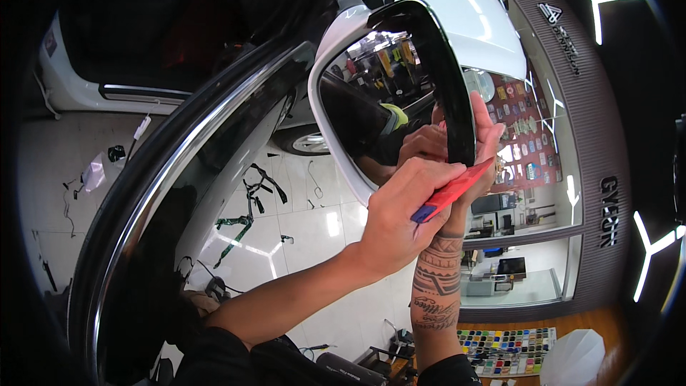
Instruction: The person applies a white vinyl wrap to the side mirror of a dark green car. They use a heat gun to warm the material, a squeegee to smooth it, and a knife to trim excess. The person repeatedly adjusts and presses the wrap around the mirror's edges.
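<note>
In front of me is a car's white door mirror with a glossy black outer edge. My left hand grips a flat red squeegee with a dark blue end. The tool's far end is close to the lower corner of the black edge; whether it touches cannot be told. Behind that edge is my right hand, fingers extended along the housing's outer side, its thumb and contact partly hidden. The mirror glass reflects a hand and part of the shop.
A car door's window frame with chrome trim curves up the left. Dark film scraps lie on the tiled floor. A sheet of colour swatches and a dark roll are at the bottom. A glazed shopfront stands right.
</note>
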Motion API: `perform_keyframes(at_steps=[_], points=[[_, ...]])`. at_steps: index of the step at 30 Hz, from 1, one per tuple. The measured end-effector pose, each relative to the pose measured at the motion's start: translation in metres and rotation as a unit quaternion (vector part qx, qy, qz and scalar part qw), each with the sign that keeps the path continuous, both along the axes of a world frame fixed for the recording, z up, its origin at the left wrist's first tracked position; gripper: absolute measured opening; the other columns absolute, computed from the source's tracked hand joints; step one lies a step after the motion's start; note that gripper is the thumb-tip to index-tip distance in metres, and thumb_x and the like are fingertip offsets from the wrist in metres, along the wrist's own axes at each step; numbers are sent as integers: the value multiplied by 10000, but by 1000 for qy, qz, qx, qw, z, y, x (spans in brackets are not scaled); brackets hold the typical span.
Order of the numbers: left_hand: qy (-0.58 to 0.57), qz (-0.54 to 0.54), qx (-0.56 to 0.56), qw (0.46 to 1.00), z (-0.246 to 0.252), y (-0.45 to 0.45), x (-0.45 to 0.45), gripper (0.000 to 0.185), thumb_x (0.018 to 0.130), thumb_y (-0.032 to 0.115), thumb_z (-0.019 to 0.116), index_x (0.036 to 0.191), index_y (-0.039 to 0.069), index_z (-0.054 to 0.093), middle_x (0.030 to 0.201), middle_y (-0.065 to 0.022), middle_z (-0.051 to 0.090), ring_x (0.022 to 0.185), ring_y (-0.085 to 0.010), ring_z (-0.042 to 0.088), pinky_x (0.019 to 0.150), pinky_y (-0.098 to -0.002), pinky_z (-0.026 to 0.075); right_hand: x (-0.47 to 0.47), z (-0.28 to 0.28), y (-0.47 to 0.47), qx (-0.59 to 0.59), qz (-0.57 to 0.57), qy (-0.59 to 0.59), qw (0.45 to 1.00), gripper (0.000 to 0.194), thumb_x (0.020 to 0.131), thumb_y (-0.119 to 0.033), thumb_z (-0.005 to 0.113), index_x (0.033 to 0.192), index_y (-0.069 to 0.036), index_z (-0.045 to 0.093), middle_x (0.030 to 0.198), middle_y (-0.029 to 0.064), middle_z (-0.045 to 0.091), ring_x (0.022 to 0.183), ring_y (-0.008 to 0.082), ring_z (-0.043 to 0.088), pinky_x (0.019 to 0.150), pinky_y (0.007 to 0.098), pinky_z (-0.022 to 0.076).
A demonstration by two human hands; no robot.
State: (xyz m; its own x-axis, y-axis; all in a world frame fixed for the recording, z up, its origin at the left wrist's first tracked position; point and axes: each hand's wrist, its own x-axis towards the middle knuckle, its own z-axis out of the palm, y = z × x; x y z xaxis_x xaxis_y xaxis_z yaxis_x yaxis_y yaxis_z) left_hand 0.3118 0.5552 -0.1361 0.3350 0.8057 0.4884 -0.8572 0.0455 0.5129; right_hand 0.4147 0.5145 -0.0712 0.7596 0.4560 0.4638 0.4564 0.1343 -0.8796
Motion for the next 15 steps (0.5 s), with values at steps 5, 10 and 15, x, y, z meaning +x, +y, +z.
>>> perform_keyframes(at_steps=[5, 10, 15], points=[[10, 52, 3, 999, 6, -8, 11, 344, 775, -66, 703, 1110, -22, 638, 904, -128, 615, 768, -263, 609, 673, -310, 488, 3, -5, 2, 19, -5, -3, 1000, 632, 1072, -398, 206, 1290, 115, 505, 1229, 236, 623, 1023, 227, 639, 930, 334, 493], [17, 11, -73, 997, 18, -7, 14, 223, 853, -38, 668, 1072, -49, 628, 816, -125, 576, 673, -205, 560, 599, -289, 457, -10, 2, 7, -50, -67, -67, 994, 639, 1072, -395, 207, 1254, 119, 542, 1200, 235, 637, 1058, 243, 634, 957, 342, 477], [33, -24, -130, 991, 27, 0, 16, 160, 907, 52, 636, 1003, -73, 610, 761, -128, 626, 627, -153, 565, 603, -288, 465, -15, 6, 10, -74, -81, -144, 984, 641, 1069, -399, 224, 1248, 123, 548, 1195, 234, 637, 1072, 254, 629, 976, 349, 464]])
